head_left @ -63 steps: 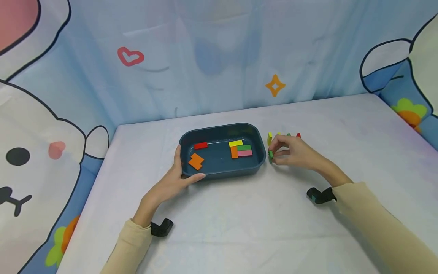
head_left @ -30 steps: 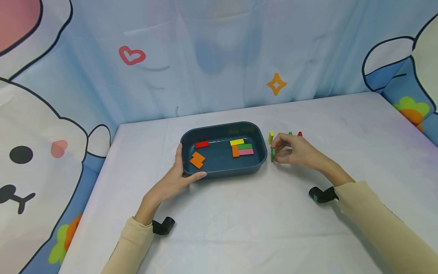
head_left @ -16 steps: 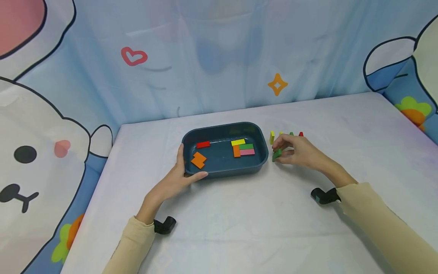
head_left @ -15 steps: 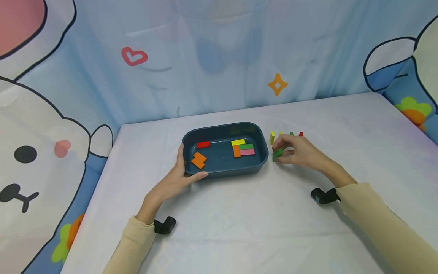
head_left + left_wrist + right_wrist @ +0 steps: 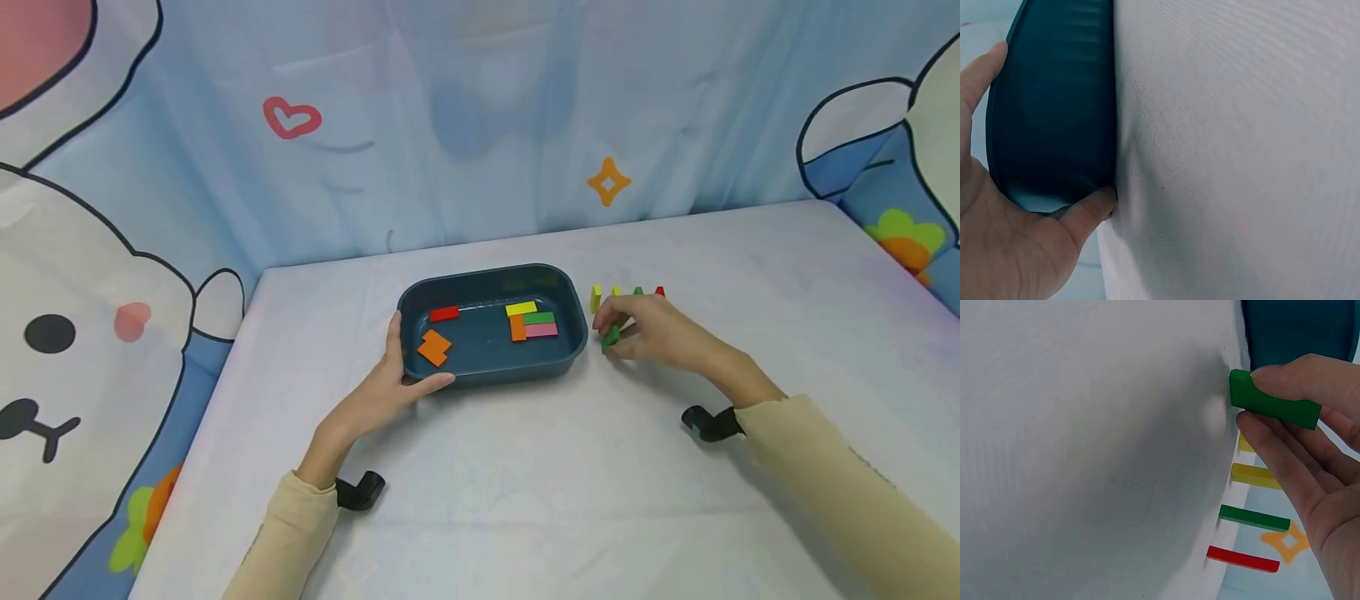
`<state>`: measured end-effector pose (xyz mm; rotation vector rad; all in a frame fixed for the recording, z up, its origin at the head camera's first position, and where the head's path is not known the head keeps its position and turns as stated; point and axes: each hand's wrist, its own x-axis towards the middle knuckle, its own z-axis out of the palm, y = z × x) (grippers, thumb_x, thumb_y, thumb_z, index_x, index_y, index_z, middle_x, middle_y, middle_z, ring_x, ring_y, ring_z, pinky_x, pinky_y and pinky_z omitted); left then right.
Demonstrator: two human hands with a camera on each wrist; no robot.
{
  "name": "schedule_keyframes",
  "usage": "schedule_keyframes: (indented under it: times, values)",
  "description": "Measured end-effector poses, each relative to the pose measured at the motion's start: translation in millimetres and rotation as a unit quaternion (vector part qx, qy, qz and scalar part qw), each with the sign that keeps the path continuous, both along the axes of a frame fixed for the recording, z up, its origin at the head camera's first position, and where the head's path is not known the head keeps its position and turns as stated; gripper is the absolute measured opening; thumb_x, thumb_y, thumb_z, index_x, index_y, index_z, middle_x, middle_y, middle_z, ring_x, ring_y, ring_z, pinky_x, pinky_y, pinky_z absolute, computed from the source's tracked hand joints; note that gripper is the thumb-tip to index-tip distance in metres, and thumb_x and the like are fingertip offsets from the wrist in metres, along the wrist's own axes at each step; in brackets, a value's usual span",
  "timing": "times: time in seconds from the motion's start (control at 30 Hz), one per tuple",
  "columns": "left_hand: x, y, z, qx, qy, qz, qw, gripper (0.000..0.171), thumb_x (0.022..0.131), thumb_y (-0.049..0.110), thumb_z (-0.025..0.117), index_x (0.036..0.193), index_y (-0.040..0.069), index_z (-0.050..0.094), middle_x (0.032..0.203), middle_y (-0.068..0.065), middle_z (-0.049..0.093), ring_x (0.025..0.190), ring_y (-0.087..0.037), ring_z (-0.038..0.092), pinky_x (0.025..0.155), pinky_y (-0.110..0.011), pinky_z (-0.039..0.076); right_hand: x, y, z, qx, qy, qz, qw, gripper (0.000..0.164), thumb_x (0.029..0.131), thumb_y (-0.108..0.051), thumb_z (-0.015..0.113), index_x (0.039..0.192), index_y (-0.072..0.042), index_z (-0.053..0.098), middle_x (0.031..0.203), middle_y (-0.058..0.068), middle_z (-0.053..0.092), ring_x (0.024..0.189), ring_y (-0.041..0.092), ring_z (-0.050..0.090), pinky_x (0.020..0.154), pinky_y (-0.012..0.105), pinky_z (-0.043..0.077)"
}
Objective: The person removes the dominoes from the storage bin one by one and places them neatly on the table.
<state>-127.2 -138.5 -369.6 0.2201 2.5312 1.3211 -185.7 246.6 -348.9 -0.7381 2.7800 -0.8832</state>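
Note:
A dark blue-green plastic tray (image 5: 480, 354) rests on the white cloth. My left hand (image 5: 375, 400) holds its near left corner, thumb along the front wall and fingers on the left end; the left wrist view shows the thumb (image 5: 1091, 212) low on the wall. My right hand (image 5: 663, 333), just right of the tray, pinches a green block (image 5: 1272, 403) between thumb and fingers, tilted close over the cloth. Behind that hand stand yellow blocks (image 5: 596, 297), another green block (image 5: 1254, 517) and a red block (image 5: 1243, 559), spaced in a row and partly hidden in the head view.
Inside the tray lie a red block (image 5: 444, 313), an orange cluster (image 5: 434, 347) at the left, and a group with yellow (image 5: 521, 308), orange, green and pink (image 5: 541, 330) pieces at the right. A patterned blue curtain (image 5: 480, 125) hangs along the table's back edge.
The green block in my right hand has turned from nearly upright to tilted, showing a broader face. My left hand keeps its place on the tray. The head view shifts slightly.

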Motion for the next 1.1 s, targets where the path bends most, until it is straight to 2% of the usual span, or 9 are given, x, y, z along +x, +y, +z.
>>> schedule_keyframes:
  times: [0.23, 0.5, 0.77, 1.1]
  values:
    - [-1.1, -1.1, -2.3, -0.004, -0.005, 0.002, 1.0, 0.121, 0.079, 0.067, 0.067, 0.146, 0.041, -0.03, 0.165, -0.002, -0.008, 0.152, -0.026, 0.005, 0.12, -0.058, 0.016, -0.6, -2.1, -5.9, -0.002, 0.025, 0.004, 1.0, 0.038, 0.074, 0.007, 0.077, 0.108, -0.001, 0.062, 0.1, 0.009, 0.068, 0.093, 0.022, 0.066, 0.082, 0.036, 0.059]
    - [-2.4, -0.8, -3.1, 0.003, 0.003, 0.001, 1.0, 0.121, 0.079, 0.066, 0.068, 0.146, 0.042, -0.029, 0.165, 0.002, -0.009, 0.152, -0.024, 0.006, 0.12, -0.057, 0.015, 0.6, -1.9, -12.1, -0.039, 0.043, -0.012, 0.998, 0.033, 0.071, 0.006, 0.08, 0.097, -0.002, 0.061, 0.096, 0.01, 0.067, 0.091, 0.025, 0.068, 0.077, 0.032, 0.059]
    - [-3.1, -1.7, -5.0, 0.003, 0.0, 0.001, 1.0, 0.119, 0.082, 0.062, 0.068, 0.147, 0.041, -0.03, 0.164, 0.003, -0.011, 0.153, -0.024, 0.004, 0.12, -0.058, 0.014, 0.1, -2.0, -13.1, -0.067, 0.024, -0.033, 0.997, 0.031, 0.073, 0.007, 0.08, 0.096, 0.0, 0.061, 0.098, 0.014, 0.067, 0.092, 0.029, 0.069, 0.077, 0.031, 0.059]
    - [-2.6, -0.6, -3.0, -0.001, 0.002, 0.0, 1.0, 0.12, 0.081, 0.064, 0.067, 0.147, 0.04, -0.03, 0.165, 0.0, -0.009, 0.153, -0.025, 0.004, 0.12, -0.058, 0.015, -1.0, -1.2, -13.0, -0.067, 0.012, -0.041, 0.997, 0.031, 0.074, 0.006, 0.08, 0.098, 0.001, 0.062, 0.1, 0.017, 0.068, 0.092, 0.03, 0.069, 0.077, 0.031, 0.059]
